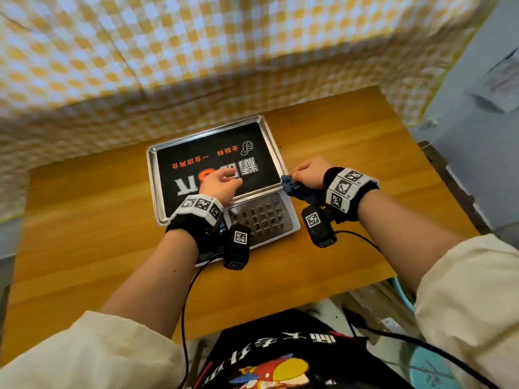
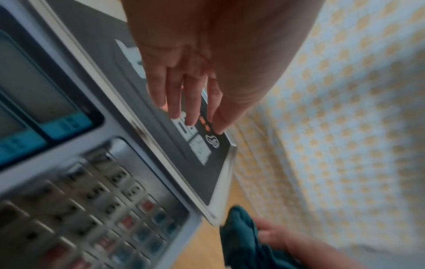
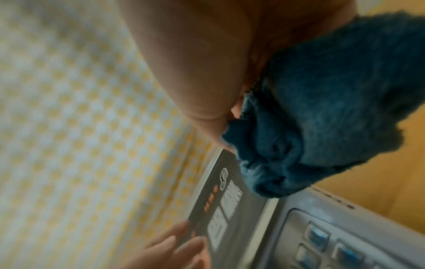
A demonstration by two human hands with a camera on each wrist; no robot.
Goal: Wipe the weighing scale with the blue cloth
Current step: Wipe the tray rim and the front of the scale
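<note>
The weighing scale sits on the wooden table, its steel pan covered by a black printed sheet, its grey keypad toward me. My left hand lies over the pan with straight fingers, holding nothing. My right hand grips the bunched blue cloth at the pan's right near corner. In the right wrist view the blue cloth hangs from the palm and touches the scale at its edge. The left wrist view shows the scale and the blue cloth.
The wooden table has bare surface on both sides of the scale. A yellow-and-white checked cloth hangs behind and to the left. A grey wall stands at the right. A turquoise stool is below the table's near edge.
</note>
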